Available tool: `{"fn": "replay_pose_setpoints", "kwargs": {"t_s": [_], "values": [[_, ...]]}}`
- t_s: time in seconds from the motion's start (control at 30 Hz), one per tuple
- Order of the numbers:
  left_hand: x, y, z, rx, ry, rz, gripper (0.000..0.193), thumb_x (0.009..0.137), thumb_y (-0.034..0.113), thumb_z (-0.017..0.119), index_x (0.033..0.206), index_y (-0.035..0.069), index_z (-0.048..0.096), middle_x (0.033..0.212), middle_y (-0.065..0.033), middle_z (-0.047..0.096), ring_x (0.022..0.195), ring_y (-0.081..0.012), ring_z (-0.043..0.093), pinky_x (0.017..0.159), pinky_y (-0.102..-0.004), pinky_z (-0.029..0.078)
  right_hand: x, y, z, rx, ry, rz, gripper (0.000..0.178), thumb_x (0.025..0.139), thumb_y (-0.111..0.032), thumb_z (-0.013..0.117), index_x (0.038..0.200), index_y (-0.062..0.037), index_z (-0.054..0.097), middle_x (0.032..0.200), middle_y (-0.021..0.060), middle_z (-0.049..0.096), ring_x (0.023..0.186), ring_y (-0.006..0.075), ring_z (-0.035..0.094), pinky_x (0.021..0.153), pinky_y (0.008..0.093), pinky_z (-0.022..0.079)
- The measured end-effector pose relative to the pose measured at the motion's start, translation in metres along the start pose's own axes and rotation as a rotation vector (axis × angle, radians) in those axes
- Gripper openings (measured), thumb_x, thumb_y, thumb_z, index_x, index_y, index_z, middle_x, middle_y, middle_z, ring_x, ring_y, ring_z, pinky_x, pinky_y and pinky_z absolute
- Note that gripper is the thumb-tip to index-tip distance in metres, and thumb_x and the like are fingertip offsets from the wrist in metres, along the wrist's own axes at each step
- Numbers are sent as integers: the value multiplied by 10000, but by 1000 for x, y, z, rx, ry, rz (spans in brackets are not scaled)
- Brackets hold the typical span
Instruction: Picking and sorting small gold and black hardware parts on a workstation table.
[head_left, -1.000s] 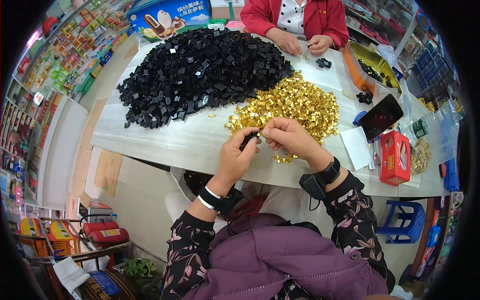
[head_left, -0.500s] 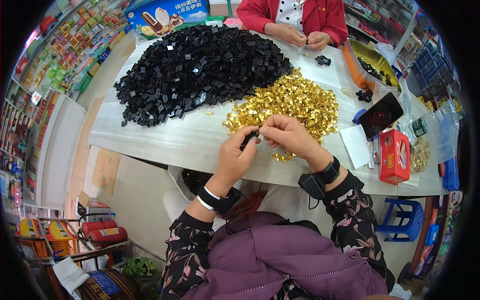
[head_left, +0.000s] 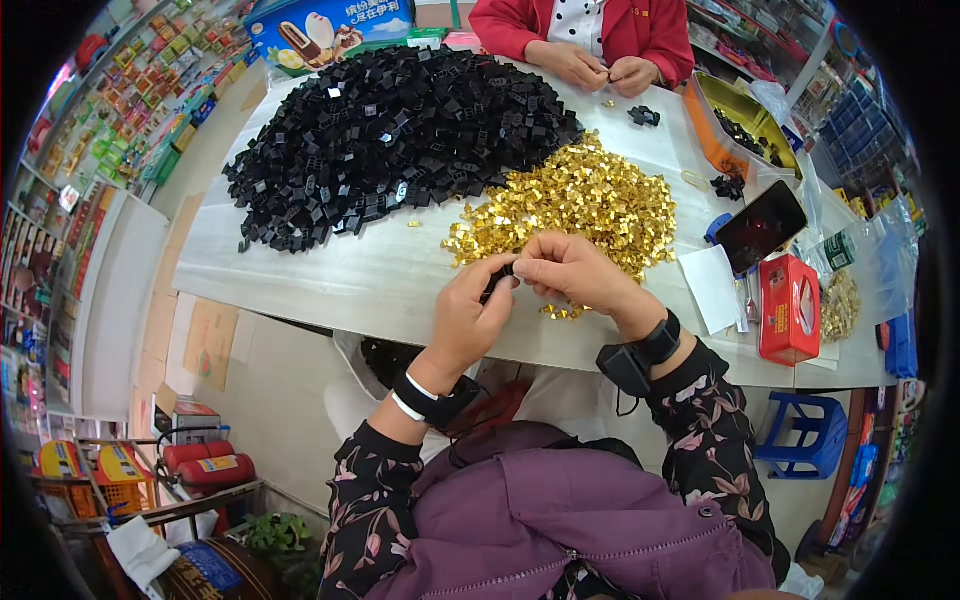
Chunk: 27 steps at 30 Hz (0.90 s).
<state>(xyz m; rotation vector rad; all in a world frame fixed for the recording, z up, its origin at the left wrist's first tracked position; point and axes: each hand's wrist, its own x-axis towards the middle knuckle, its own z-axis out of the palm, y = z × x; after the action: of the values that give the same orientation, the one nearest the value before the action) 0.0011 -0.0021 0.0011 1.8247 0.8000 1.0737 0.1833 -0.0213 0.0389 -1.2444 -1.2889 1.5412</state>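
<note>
My left hand (head_left: 472, 310) is closed round a small black plastic piece (head_left: 494, 283), which shows between thumb and fingers. My right hand (head_left: 572, 272) meets it there, thumb and forefinger pinched at the end of that piece. Whatever the right fingertips hold is too small and hidden to make out. Both hands hover over the near edge of the table, just in front of a heap of small shiny gold clips (head_left: 580, 205). A few loose gold clips lie below my right hand. Behind to the left rises a large mound of black plastic pieces (head_left: 390, 140).
Across the table, a person in a red jacket (head_left: 585, 50) handles a small piece. Toward the right are an orange tin (head_left: 708, 130), a dark phone (head_left: 762, 228), white paper (head_left: 708, 290) and a red box (head_left: 788, 310). A blue stool (head_left: 805, 435) stands on the floor.
My right fingertips have shifted slightly left, closer against the black piece in my left hand. Otherwise the hands and heaps look the same.
</note>
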Motion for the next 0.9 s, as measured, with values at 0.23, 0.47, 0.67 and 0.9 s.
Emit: {"fn": "replay_pose_setpoints", "kwargs": {"t_s": [0.23,0.47,0.67,0.9], "values": [[4,2,-5,-355,-3,-145,200,888,64,539,1081,17,571,882,-73,643,708,-102,610,624,-230,487,5,-2,-1,-42,7,-8,191,882,-267,616,856,-78,599,719,-38,563,632,36,509,540,184,401],[9,1,-9,-549,105,-274,190,896,62,553,1084,39,541,823,-26,605,661,-50,549,571,-176,436,7,8,5,-788,271,-400,153,814,-244,641,862,-99,630,741,23,606,650,174,589,576,296,475],[6,-2,-7,-367,78,-200,200,880,71,585,1066,26,528,829,-20,575,668,-57,558,583,-186,452,8,11,8,-1104,360,-578,127,774,-172,667,866,-93,629,736,71,575,637,220,574,580,305,474],[5,2,1,-399,122,-75,241,882,47,576,1113,-1,529,935,-38,569,674,-62,557,610,-198,476,5,5,-1,-642,300,-471,119,794,-149,671,861,-64,621,740,32,586,647,142,573,585,267,467]]}}
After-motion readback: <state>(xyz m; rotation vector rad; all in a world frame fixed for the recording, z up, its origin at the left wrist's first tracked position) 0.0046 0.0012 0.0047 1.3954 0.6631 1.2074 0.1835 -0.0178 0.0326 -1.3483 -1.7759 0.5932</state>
